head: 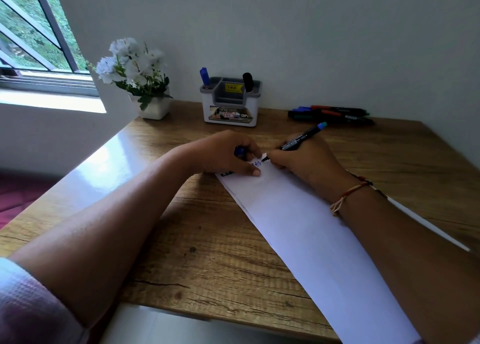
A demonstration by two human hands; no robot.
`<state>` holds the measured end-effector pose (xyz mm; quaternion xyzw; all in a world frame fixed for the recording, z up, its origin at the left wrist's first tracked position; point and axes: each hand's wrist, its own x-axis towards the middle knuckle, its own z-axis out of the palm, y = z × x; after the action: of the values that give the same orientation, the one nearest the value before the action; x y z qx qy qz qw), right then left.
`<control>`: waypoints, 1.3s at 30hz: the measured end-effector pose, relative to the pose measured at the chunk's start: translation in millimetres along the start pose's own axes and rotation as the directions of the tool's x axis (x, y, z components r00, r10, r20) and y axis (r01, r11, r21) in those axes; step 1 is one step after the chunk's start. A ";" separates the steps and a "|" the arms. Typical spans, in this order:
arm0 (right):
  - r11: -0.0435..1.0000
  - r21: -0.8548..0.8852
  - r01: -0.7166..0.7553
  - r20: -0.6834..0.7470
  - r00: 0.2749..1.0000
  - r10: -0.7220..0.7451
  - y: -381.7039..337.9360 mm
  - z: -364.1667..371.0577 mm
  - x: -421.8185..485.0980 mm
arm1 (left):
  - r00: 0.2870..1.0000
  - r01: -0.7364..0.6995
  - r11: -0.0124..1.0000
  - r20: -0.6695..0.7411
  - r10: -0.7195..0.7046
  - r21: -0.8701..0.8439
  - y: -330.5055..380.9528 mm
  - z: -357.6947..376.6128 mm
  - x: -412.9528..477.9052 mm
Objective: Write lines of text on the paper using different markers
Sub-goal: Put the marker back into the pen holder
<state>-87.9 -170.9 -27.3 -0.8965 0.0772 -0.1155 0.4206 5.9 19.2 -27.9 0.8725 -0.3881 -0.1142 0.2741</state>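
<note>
A white sheet of paper [306, 229] lies slanted across the wooden desk [213, 260]. My right hand [306, 162] grips a black marker [298, 142] with a blue end, its tip touching the paper's far end beside some blue writing [256, 164]. My left hand [226, 154] presses down on the paper's top left corner and holds a blue marker cap [240, 152] in its fingers. A bit of black writing [226, 173] shows under that hand.
Several markers [330, 113] lie in a pile at the back right of the desk. A white and grey pen holder [230, 102] at the back holds a blue and a black marker. A white flower pot [145, 84] stands back left, by a window.
</note>
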 end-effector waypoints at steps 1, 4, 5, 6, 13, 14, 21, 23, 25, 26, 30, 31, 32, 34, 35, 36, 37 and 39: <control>1.000 -0.008 0.002 0.006 1.000 -0.002 -0.6 -0.4 -0.5 | 1.000 0.003 1.000 -0.001 -0.003 0.007 0.1 -0.2 -0.2; 1.000 -0.018 0.004 -0.001 1.000 -0.004 -1.5 -1.9 -1.5 | 1.000 -0.004 1.000 0.004 0.004 0.002 0.2 -0.2 -0.6; 1.000 -0.008 -0.001 -0.010 1.000 0.001 -1.3 -2.1 -1.6 | 1.000 -0.008 1.000 0.005 0.008 -0.003 0.2 -0.2 -0.9; 1.000 0.008 -0.010 -0.021 1.000 0.010 -1.2 -2.3 -1.6 | 1.000 -0.009 1.000 0.006 0.009 -0.007 0.3 -0.2 -1.0; 0.999 0.012 -0.048 -0.034 0.998 0.048 -0.2 -1.9 0.6 | 1.000 -0.006 1.000 0.008 0.006 -0.014 0.8 0.2 -1.2; 0.999 0.006 -0.044 -0.036 0.998 0.045 -0.2 -1.8 0.4 | 1.000 -0.009 1.000 0.009 0.009 -0.016 1.3 -0.1 -1.4; 1.000 0.001 -0.022 -0.019 1.000 0.022 0.3 -3.0 0.1 | 1.000 -0.012 1.000 0.013 0.012 -0.019 2.6 -0.2 -2.3; 1.000 0.007 -0.027 -0.025 0.999 0.027 0.7 -2.5 0.8 | 1.000 -0.014 1.000 0.016 0.015 -0.021 2.6 -0.5 -2.2; 0.999 0.004 -0.048 -0.031 0.998 0.048 1.3 -1.5 2.5 | 1.000 -0.012 1.000 0.015 0.012 -0.025 2.4 -0.8 -2.1; 0.998 -0.001 -0.059 -0.036 0.998 0.059 1.5 -1.2 3.3 | 1.000 -0.008 1.000 0.014 0.009 -0.023 2.3 -0.8 -1.8; 0.998 -0.041 -0.045 -0.032 0.999 0.044 0.5 -0.1 3.4 | 1.000 0.001 1.000 0.021 -0.001 0.000 2.6 -0.3 -1.3; 0.998 -0.044 -0.043 -0.031 0.999 0.042 0.3 -0.1 3.0 | 1.000 0.005 1.000 0.020 -0.004 -0.001 2.6 -0.3 -1.3; 0.998 -0.037 -0.048 -0.034 0.998 0.047 0.3 -0.6 2.7 | 1.000 0.007 1.000 0.018 -0.007 -0.004 2.5 -0.5 -1.3; 0.998 -0.002 -0.070 -0.044 0.997 0.070 0.7 -2.1 2.3 | 1.000 0.013 1.000 0.016 -0.013 -0.005 2.6 -0.3 -1.5; 0.997 0.007 -0.079 -0.046 0.996 0.079 0.8 -2.6 2.5 | 1.000 0.014 1.000 0.016 -0.014 -0.005 2.8 -0.2 -1.7; 0.997 0.000 -0.083 -0.046 0.995 0.083 0.7 -3.0 2.8 | 1.000 0.016 1.000 0.016 -0.016 -0.006 2.9 -0.2 -1.6; 0.996 -0.014 -0.084 -0.043 0.996 0.083 0.1 -3.0 2.7 | 1.000 0.018 1.000 0.015 -0.018 -0.008 3.1 -0.2 -1.8; 0.996 -0.017 -0.090 -0.045 0.995 0.089 -1.2 -3.2 2.1 | 1.000 0.022 1.000 0.018 -0.021 -0.008 3.8 -0.6 -2.1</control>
<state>-86.7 -173.0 -24.1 -0.8934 0.1275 -0.1155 0.4150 2.4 18.8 -25.3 0.8744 -0.3806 -0.1265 0.2732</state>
